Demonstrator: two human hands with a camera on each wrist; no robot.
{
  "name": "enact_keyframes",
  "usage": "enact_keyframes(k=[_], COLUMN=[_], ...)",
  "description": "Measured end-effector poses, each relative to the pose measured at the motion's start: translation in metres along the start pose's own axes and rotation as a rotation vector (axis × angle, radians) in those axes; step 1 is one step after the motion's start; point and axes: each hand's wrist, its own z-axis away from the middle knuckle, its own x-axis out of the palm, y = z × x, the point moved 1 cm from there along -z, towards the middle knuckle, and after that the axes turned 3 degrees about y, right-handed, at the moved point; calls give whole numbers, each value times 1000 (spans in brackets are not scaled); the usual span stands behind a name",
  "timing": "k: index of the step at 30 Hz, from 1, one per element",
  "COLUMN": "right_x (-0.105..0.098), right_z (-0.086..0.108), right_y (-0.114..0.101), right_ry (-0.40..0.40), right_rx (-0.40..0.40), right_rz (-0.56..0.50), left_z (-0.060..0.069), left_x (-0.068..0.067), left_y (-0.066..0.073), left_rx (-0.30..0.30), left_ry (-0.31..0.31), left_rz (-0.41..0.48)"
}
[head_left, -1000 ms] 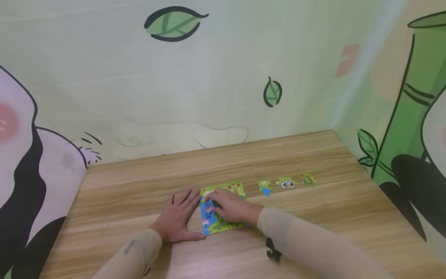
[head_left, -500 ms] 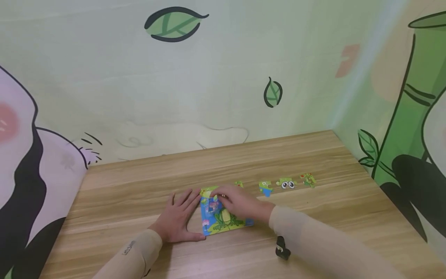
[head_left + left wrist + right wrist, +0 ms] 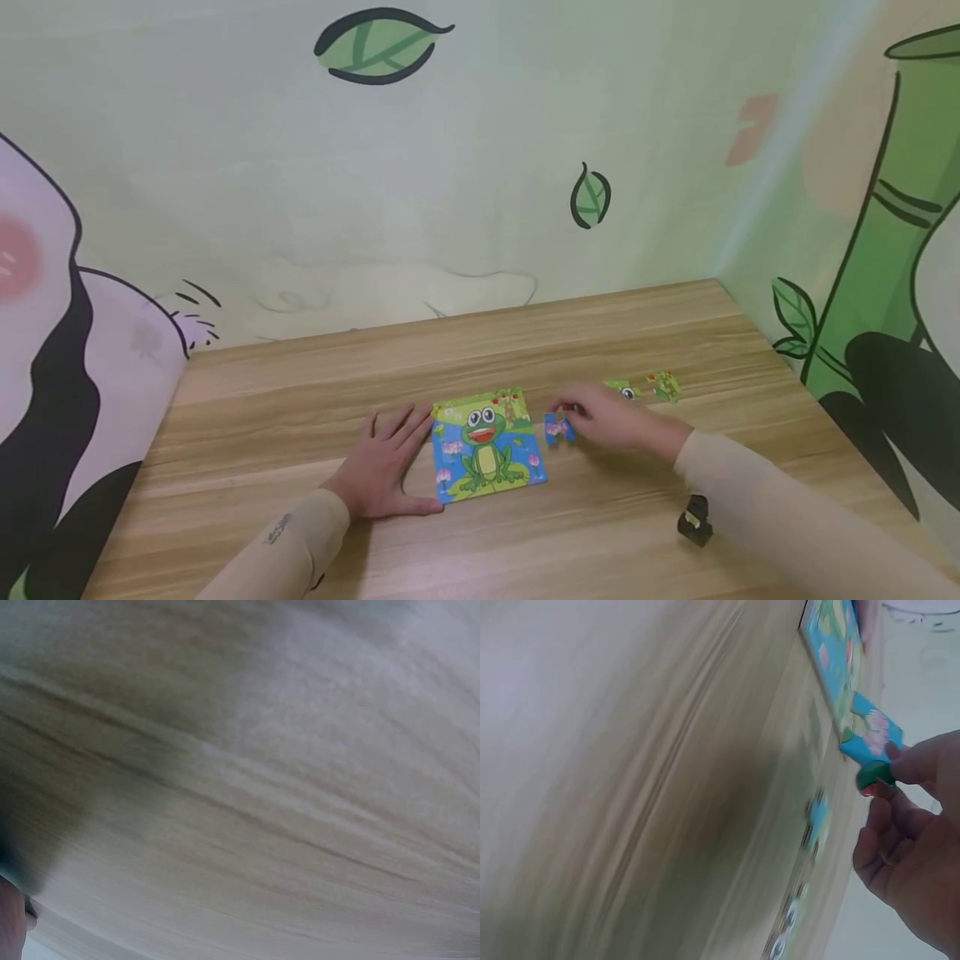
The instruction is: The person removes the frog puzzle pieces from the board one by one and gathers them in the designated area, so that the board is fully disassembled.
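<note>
A wide stretch of wood lies on the near side of the frog board (image 3: 487, 450). The left hand (image 3: 386, 475) lies flat on the table (image 3: 375, 346) with its fingers spread and holds nothing. Its thumb tip is at the board's near left corner, and its pointing finger is by the far left corner. The board's right side has a small gap of wood next to it. Across that gap, the right hand (image 3: 603, 417) pinches a pink and blue piece (image 3: 557, 428). I cannot tell if that piece touches the wood. Past the hand are an eye piece (image 3: 622, 388), partly hidden, and a red-dotted piece (image 3: 663, 386). More wood runs behind them to the back edge, where the leafy wall (image 3: 225, 183) stands.

The right wrist view shows the green and red end of the pinched piece, which the fingers hide from the head view. It also shows a blurry blue piece (image 3: 817, 821) on the wood and both eyes on the eye piece. The left wrist view shows mostly wood.
</note>
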Motion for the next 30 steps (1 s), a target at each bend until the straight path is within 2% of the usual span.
enact_keyframes(k=[6, 10, 17, 21, 26, 30], right_x=[-8, -7, -4, -6, -11, -11], right_z=[12, 14, 16, 17, 15, 8], right_y=[14, 17, 23, 26, 23, 13], right_ry=[-58, -65, -47, -27, 34, 65], right_rx=[18, 12, -24, 5, 17, -7], right_rz=[37, 61, 92, 105, 120, 122], left_z=[0, 0, -1, -1, -1, -1], left_x=[-3, -2, -2, -5, -6, -4], left_y=[1, 0, 1, 2, 3, 2], left_rx=[-11, -13, -25, -23, -25, -29], left_ry=[-26, -36, -61, -63, -73, -77], left_rz=[7, 6, 9, 12, 16, 17])
